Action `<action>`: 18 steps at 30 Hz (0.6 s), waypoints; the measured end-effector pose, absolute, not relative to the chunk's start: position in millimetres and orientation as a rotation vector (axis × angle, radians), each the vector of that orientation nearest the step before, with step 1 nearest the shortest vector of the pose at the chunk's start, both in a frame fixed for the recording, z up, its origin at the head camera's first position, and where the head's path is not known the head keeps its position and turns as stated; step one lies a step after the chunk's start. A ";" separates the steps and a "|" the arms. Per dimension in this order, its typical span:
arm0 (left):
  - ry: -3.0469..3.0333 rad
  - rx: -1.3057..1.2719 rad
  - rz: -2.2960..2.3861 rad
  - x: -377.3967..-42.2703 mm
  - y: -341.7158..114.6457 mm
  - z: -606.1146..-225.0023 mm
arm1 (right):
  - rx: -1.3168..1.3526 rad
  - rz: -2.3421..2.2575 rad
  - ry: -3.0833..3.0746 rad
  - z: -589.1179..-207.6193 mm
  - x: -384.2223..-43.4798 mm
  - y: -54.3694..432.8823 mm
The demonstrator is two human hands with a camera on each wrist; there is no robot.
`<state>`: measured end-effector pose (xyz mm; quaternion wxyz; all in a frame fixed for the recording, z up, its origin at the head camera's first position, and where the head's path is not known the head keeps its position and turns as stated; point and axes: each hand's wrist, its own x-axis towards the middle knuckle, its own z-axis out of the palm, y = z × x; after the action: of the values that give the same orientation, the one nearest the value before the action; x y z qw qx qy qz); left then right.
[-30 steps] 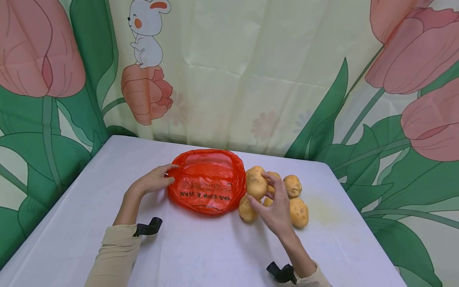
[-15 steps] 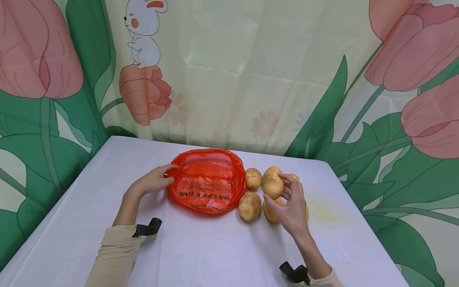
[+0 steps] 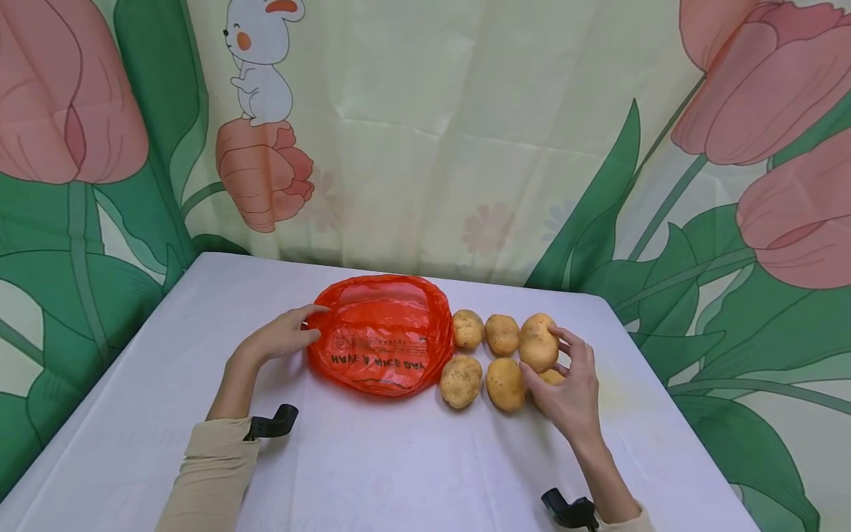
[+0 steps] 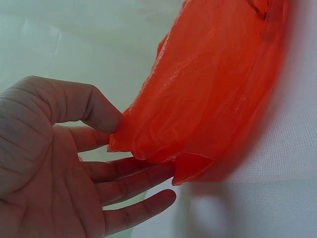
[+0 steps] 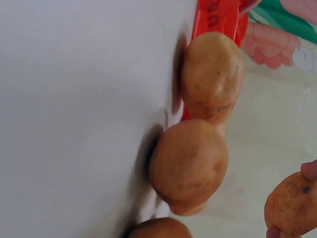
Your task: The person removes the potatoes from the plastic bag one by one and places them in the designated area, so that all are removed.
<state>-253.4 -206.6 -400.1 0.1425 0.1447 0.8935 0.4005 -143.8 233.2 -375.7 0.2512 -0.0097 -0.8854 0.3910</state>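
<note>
In the head view my left hand pinches the left edge of a red plastic bag. The left wrist view has thumb and forefinger on the edge of the bag, the other fingers beneath it. Over on the right, my right hand grips a yellow-brown potato between thumb and fingers. That potato appears at the right edge of the right wrist view. Below and left of it lie two front potatoes, one left and one right. Another potato is mostly hidden by the hand.
Two rear potatoes, one beside the bag and one further right, lie on the white-covered table. A curtain printed with tulips and a rabbit hangs behind the table's far edge.
My right hand has carried the potato rightward, from beside the bag to the right end of the group, uncovering the potatoes on the left. My left hand has stayed at the bag.
</note>
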 end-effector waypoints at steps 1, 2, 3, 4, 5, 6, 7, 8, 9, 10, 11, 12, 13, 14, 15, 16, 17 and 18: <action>2.578 0.418 1.154 -253.5 -206.7 -400.0 | -0.040 1.058 -2.411 -375.7 -142.9 235.2; 2.578 0.421 1.154 -253.5 -206.8 -399.9 | -0.051 1.053 -2.412 -375.7 -142.1 237.1; 2.577 0.422 1.153 -253.5 -206.9 -399.7 | -0.064 1.048 -2.412 -375.8 -141.3 239.1; 2.576 0.423 1.153 -253.4 -206.9 -399.4 | -0.075 1.046 -2.413 -375.9 -140.5 241.2; 2.575 0.424 1.152 -253.1 -207.0 -399.0 | -0.080 1.044 -2.412 -376.1 -139.7 243.3; 2.572 0.423 1.153 -253.2 -206.9 -398.7 | -0.087 1.041 -2.411 -376.2 -139.1 245.5; 2.572 0.427 1.153 -252.4 -207.2 -398.3 | -0.092 1.035 -2.411 -376.2 -138.5 247.6; 2.571 0.429 1.158 -252.2 -207.4 -398.2 | -0.099 1.031 -2.409 -376.5 -138.0 249.7; 2.572 0.430 1.160 -252.1 -207.6 -398.2 | -0.107 1.024 -2.410 -376.7 -137.3 251.9; 2.572 0.435 1.163 -252.0 -207.8 -398.3 | -0.114 1.018 -2.410 -376.9 -136.6 254.0; 2.574 0.446 1.165 -252.1 -208.0 -398.5 | -0.121 1.012 -2.409 -377.3 -135.9 256.3; 2.574 0.451 1.171 -252.1 -208.2 -398.7 | -0.129 1.007 -2.409 -377.8 -135.1 258.8; 2.579 0.464 1.169 -251.9 -208.7 -398.7 | -0.136 1.001 -2.409 -378.3 -134.2 261.3; 2.578 0.465 1.176 -252.0 -209.0 -398.9 | -0.143 0.997 -2.410 -378.8 -133.3 263.9; 2.579 0.469 1.177 -251.7 -209.5 -399.0 | -0.152 0.990 -2.416 -379.3 -132.3 266.6; 2.578 0.469 1.180 -251.6 -209.9 -399.1 | -0.162 0.984 -2.421 -379.6 -131.4 269.5; 2.578 0.469 1.180 -251.3 -210.3 -399.3 | -0.174 0.977 -2.427 -379.9 -130.3 272.5; 2.577 0.466 1.180 -251.3 -210.4 -399.6 | -0.185 0.968 -2.434 -380.1 -129.4 275.6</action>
<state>-251.3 -210.4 -399.6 0.1343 0.1608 0.8890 0.4072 -129.4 275.6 -380.1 0.2549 -0.0682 -0.8963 0.3565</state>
